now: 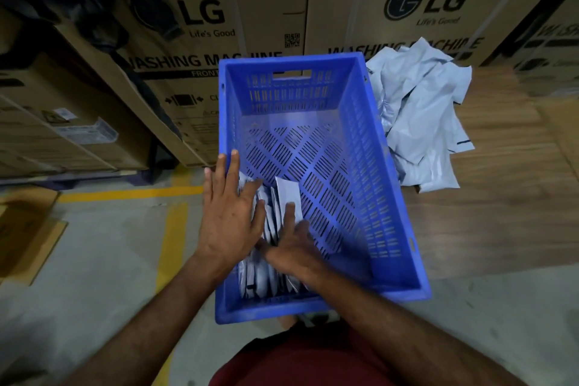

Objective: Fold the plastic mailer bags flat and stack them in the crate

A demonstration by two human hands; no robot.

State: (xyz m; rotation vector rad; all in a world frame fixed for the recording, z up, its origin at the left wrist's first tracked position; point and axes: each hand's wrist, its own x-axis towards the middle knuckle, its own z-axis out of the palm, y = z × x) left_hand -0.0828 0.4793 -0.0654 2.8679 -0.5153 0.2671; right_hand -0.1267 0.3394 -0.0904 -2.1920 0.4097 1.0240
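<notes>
I have both hands down in the near left corner of the blue crate point(388, 185). My left hand point(228, 216) lies flat with its fingers straight and spread, pressing against the left side of the folded mailers point(275, 213), its fingertips point(234, 155) reaching the crate's left rim. My right hand point(289, 247) presses on the same row from the other side, fingers mostly straight, one finger lying up along the tallest folded bag; I cannot tell whether its thumb pinches anything. The folded mailers stand on edge between my two hands, packed against the left wall and running back toward the near wall. Beyond my right hand the slotted crate floor is bare. Further off to the right, outside the crate, a loose pile of unfolded grey mailers point(419, 110) lies on the wooden surface point(501, 197), touching the crate's right wall. Cardboard boxes point(194, 41) stand past the crate's far end.
</notes>
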